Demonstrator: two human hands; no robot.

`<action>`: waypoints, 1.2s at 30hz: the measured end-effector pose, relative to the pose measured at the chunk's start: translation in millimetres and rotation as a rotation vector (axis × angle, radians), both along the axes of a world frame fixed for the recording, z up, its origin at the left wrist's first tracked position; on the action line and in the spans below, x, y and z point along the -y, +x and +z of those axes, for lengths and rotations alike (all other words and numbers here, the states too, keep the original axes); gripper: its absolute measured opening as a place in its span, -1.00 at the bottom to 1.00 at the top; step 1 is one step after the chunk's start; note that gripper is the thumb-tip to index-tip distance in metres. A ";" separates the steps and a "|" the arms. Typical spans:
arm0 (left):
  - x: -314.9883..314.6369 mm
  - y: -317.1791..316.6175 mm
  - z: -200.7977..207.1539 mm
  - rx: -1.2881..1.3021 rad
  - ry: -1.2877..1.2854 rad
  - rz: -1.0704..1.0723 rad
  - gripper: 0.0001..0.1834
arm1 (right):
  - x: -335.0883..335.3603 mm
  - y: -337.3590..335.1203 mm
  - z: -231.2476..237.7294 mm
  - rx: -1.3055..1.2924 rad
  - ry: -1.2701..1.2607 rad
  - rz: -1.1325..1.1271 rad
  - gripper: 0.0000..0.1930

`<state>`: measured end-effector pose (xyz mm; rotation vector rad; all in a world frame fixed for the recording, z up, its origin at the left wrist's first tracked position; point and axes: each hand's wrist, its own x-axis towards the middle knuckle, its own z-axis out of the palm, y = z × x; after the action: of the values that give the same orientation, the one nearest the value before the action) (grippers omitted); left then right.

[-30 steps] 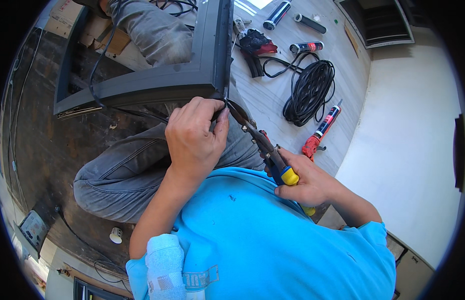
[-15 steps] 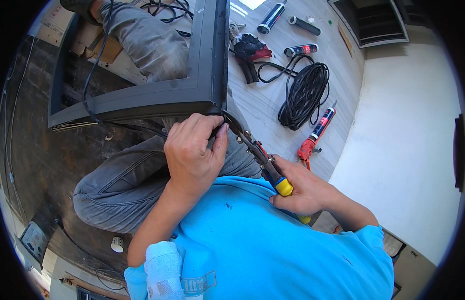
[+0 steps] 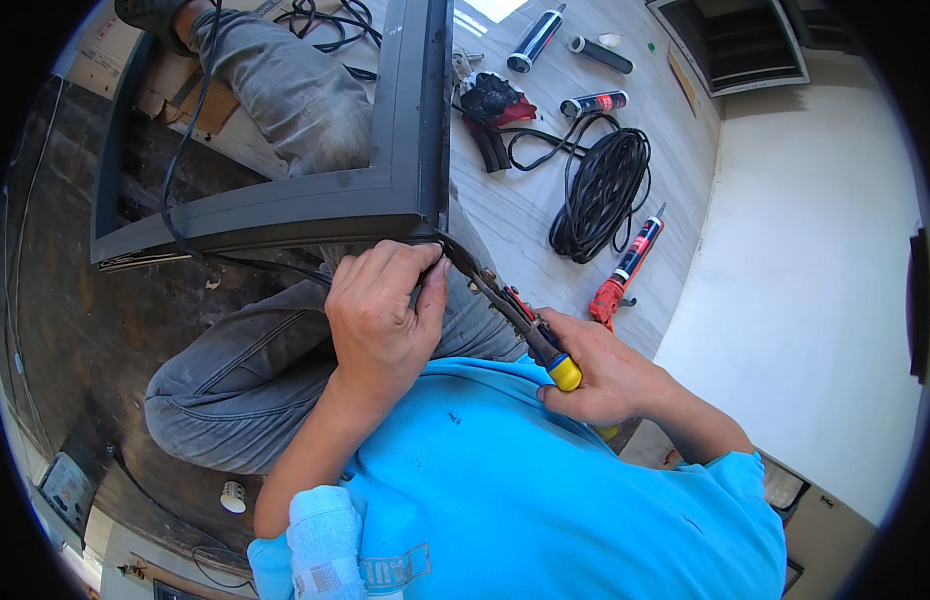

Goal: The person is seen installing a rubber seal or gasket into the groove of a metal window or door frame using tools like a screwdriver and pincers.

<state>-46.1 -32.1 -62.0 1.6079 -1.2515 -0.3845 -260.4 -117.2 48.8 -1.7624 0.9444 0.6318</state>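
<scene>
A dark grey metal frame (image 3: pixel 295 205) stands tilted across my legs, its near corner in front of my hands. My left hand (image 3: pixel 380 315) is closed, with thumb and forefinger pinching a thin black rubber strip (image 3: pixel 270 266) just below that corner. The strip trails left under the frame's lower edge and loops up over it. In my right hand (image 3: pixel 610 372) are hand shears (image 3: pixel 507 305) with yellow-and-blue handle ends. Their dark jaws point up-left and reach the strip beside my left fingertips. Whether the blades press on the strip is too small to tell.
To the right on the marbled floor lie a coil of black cord (image 3: pixel 605 190), a red caulking gun (image 3: pixel 607 300) with a tube, several sealant tubes (image 3: pixel 537 40) and a crumpled black-and-red bundle (image 3: pixel 497 98). Another dark frame (image 3: pixel 730 45) is at the far right, near a white wall (image 3: pixel 785 270).
The view has shifted a little, so the floor items sit slightly further left. Both hands keep their hold, with the shears at the same spot by the frame's corner.
</scene>
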 end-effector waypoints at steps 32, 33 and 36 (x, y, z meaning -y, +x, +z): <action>-34.6 52.9 49.2 0.471 0.169 -0.116 -0.75 | 73.9 -126.4 -248.4 -0.414 -0.510 0.209 -0.02; -25.6 46.5 43.5 0.586 0.054 -0.077 -0.70 | 83.4 -106.7 -246.4 -0.240 -0.592 0.100 -0.21; -5.0 31.2 29.8 0.663 0.056 -0.019 -0.62 | 119.9 -32.4 -255.4 0.072 -0.513 -0.181 -0.40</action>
<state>-14.9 -27.1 -32.2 1.8440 -1.7546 0.1262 -292.9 -237.1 -206.6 -2.0946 1.2768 0.2143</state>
